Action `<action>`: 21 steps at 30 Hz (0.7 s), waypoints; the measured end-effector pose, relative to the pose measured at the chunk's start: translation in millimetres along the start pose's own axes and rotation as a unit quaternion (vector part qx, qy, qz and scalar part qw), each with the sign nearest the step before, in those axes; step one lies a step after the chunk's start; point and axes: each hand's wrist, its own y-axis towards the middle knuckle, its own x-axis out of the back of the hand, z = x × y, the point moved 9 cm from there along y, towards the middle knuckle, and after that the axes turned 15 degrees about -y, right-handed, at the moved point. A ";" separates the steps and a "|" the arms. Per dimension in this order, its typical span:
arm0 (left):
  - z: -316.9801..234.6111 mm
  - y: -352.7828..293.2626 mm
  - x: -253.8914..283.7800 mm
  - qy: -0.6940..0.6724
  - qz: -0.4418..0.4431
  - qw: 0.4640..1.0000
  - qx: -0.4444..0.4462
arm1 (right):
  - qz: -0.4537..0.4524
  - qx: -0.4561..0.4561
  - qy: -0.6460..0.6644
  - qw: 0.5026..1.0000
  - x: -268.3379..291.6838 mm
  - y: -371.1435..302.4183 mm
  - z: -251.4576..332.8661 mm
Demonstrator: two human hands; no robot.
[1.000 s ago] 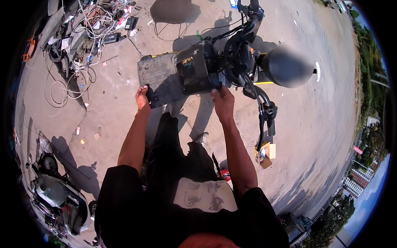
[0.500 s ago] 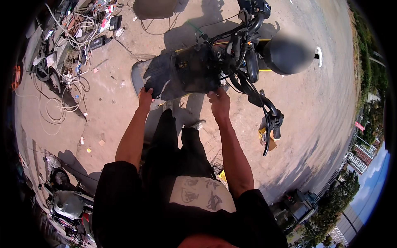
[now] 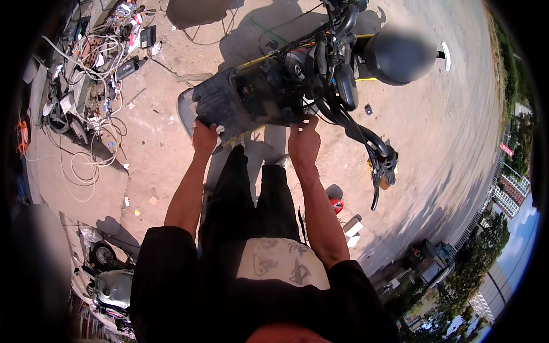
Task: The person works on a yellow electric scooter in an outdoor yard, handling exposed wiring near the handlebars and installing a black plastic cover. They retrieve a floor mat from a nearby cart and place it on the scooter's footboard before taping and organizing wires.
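A black plastic panel [image 3: 213, 104], dusty and ribbed, lies over the grey-edged rear part of a scooter-like vehicle. My left hand [image 3: 205, 137] is closed on its near left edge, with a small whitish scrap [image 3: 219, 130] by the fingers. Farther right, my right hand [image 3: 304, 144] has its fingers curled at the near edge of the same dark bodywork; the fingertips are partly hidden. Between the hands, a dark open compartment [image 3: 247, 90] shows some wiring. Black handlebars [image 3: 374, 140] with cables stand to the right of the body.
A round dark object [image 3: 400, 57], blurred, is beyond the handlebars. Tangled pale cables [image 3: 86, 163] and scrap lie at left. A dark seat-like piece [image 3: 197, 11] is at the far side. A red round thing [image 3: 337, 206] and white boxes [image 3: 353, 228] sit right of my legs.
The view has shifted slightly, and the vehicle sits a little higher in it. The black panel looks flatter and its ribs show more plainly. Both hands stay at the near edge.
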 end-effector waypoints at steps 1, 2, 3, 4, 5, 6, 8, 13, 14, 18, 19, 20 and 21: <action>-1.0 -1.9 -0.9 0.018 -0.005 1.000 0.003 | 0.007 0.004 -0.013 1.000 4.6 1.6 2.1; -1.5 -3.8 -1.2 0.036 -0.009 0.999 0.006 | 0.012 0.003 -0.042 0.999 9.5 3.5 4.4; -2.9 -4.1 -3.2 0.053 -0.012 0.999 0.007 | 0.026 0.007 -0.052 0.998 8.1 6.2 2.5; -2.9 -3.7 -5.4 0.053 -0.006 0.999 0.007 | 0.040 0.011 -0.063 0.997 5.7 8.8 0.3; -2.3 -3.1 -6.3 0.053 -0.001 0.999 0.008 | 0.054 0.015 -0.073 0.996 2.8 10.4 -1.5; -1.1 -1.0 -6.0 0.053 0.002 0.999 0.009 | 0.045 0.012 -0.063 0.997 3.3 12.5 -1.5; 4.0 0.7 -9.8 0.049 0.013 0.998 0.022 | 0.027 0.006 -0.044 0.999 3.4 14.4 -2.0; 0.0 -8.3 0.2 0.058 0.021 0.998 0.023 | 0.025 0.013 -0.040 0.999 -0.4 12.8 -5.4; 1.0 -10.2 4.5 0.049 0.015 0.998 0.021 | 0.037 0.015 -0.036 0.999 2.2 10.7 -3.3; -6.6 -28.6 25.2 0.031 0.015 0.999 0.029 | 0.056 0.024 -0.018 0.998 9.0 -5.9 -4.1; -2.3 -32.5 29.3 0.033 0.011 0.999 0.021 | 0.054 0.026 -0.014 0.998 6.8 -11.0 -9.4; 9.0 -35.1 31.0 0.035 0.008 0.999 0.012 | 0.053 0.028 -0.010 0.998 4.3 -17.0 -16.4; 21.8 -35.6 36.7 0.040 0.001 0.999 0.001 | 0.060 0.032 -0.012 0.998 0.2 -25.9 -22.1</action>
